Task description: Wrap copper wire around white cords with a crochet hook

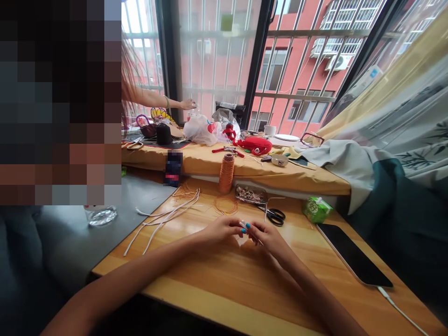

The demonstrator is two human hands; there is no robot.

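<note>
Over the middle of the wooden table, my left hand (pixel 226 229) and my right hand (pixel 265 234) meet, thumbs and fingers pinched close together. Between the fingertips is a small whitish piece (pixel 243 225); its kind is too small and covered to tell. Several lengths of white cord (pixel 168 219) lie to the left of my hands. Just beyond them are a loose coil of thin orange thread (pixel 225 205) and an upright cone of orange thread (pixel 227 173). Black-handled scissors (pixel 276 216) lie behind my right hand, beside a clear tray (pixel 250 193) of small pale pieces.
A phone (pixel 354 254) with a white cable and a green tissue pack (pixel 317 209) are at the right. A clear cup (pixel 101 215) stands on the grey surface at left. Another person's arm (pixel 157 99) reaches over the cluttered sill, where a red pouch (pixel 257 145) lies.
</note>
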